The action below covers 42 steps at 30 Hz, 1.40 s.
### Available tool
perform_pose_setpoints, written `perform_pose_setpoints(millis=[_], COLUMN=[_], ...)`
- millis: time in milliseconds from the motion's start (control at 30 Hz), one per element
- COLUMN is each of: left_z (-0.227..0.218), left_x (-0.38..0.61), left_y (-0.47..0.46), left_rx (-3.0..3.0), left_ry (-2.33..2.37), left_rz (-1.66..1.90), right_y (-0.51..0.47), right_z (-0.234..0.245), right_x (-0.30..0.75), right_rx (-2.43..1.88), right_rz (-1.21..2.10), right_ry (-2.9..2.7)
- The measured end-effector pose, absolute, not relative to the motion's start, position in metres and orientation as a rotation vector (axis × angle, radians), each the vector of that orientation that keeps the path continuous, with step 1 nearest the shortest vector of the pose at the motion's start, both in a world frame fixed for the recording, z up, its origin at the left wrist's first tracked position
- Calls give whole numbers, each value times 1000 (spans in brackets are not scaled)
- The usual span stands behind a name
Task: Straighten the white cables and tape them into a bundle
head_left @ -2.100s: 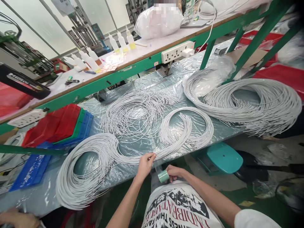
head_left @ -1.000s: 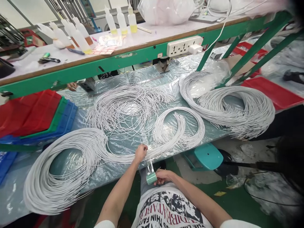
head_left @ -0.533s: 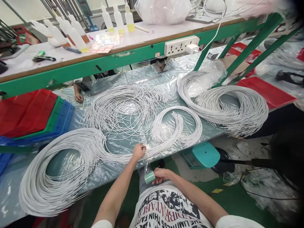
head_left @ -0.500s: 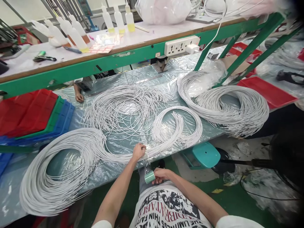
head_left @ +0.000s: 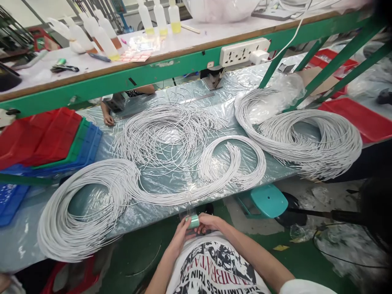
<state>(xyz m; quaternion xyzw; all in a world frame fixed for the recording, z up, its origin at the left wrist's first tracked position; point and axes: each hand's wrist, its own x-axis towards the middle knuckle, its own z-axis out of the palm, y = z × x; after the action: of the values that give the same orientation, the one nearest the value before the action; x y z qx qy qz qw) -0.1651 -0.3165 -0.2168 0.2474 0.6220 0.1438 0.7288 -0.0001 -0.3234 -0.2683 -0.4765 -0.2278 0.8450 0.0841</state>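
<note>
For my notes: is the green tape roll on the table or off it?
Off: the tape roll is between left hand and right hand, short of the table.

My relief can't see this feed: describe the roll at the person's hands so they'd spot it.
Find the long table spread with coils of pale wire, then the printed white shirt at its near edge. Between edge and shirt, with the left hand and right hand at its ends, is a small shiny pale-green roll. Its cylinder shape sets it apart from the flat-topped teal stool.
</note>
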Motion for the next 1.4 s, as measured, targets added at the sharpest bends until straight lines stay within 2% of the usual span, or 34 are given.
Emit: perform_pose_setpoints(millis=[200, 333, 467, 567, 667, 767, 1033, 1400], left_z=[-214, -214, -216, -216, -218, -221, -226, -222], left_x=[-161, -163, -167, -169, -170, -170, -170, -169], left_y=[-322, -319, -319, -319, -318, -319, -324, -329], left_rx=[462, 441, 436, 446, 467, 482, 501, 503], left_ry=[1297, 1345, 1381, 1375, 1371, 1383, 1415, 1398], left_rz=[418, 438, 424, 396, 374, 357, 344, 365], right_y=[-317, -306, -291, -278, -265, -255, -234, -222], right_z=[-242, -225, -216, -216, -221, -230, -249, -254], right_x=[13, 43, 56, 44, 21, 5, 4, -4], right_rx=[-1407, -1623, -2006, -2055, -1961, -1901, -1920, -1898], right_rz=[2558, 2462, 1818, 1288, 979, 805, 609, 629], right_ry=[-930, -1285, -1689, -1934, -2171, -2360, -2612, -2757])
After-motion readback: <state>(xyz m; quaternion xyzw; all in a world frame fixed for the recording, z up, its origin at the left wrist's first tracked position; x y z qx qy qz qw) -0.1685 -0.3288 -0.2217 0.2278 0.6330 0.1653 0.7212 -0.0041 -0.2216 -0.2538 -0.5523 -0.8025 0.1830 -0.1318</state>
